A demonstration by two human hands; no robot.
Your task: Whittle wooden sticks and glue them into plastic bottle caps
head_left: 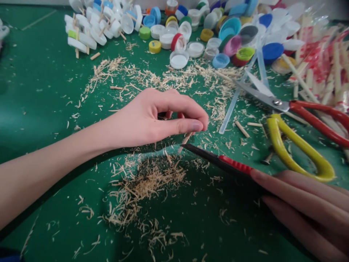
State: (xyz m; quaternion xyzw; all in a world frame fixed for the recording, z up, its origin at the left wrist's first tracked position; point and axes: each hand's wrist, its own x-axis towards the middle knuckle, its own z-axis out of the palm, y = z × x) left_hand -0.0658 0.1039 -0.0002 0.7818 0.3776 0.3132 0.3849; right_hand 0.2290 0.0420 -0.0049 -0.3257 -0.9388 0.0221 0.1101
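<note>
My left hand [163, 118] pinches a short thin wooden stick [185, 141] between thumb and fingers; its lower end pokes out below the fingertips. My right hand [302, 203] is closed round a utility knife [231, 165] with a black body and a red ribbed grip. The knife's dark tip lies at the stick's exposed end; whether it touches cannot be made out. Beneath both hands a heap of curled wood shavings [152, 185] is spread on the green table surface [68, 174].
Scissors [275, 103] with red and yellow handles lie at the right, beside glue sticks [230, 111] and short stick pieces [242, 129]. Plastic bottle caps [178, 59] crowd the back. Caps joined with sticks [87, 40] stand back left. Red-and-white wrapped sticks [324, 69] lie far right.
</note>
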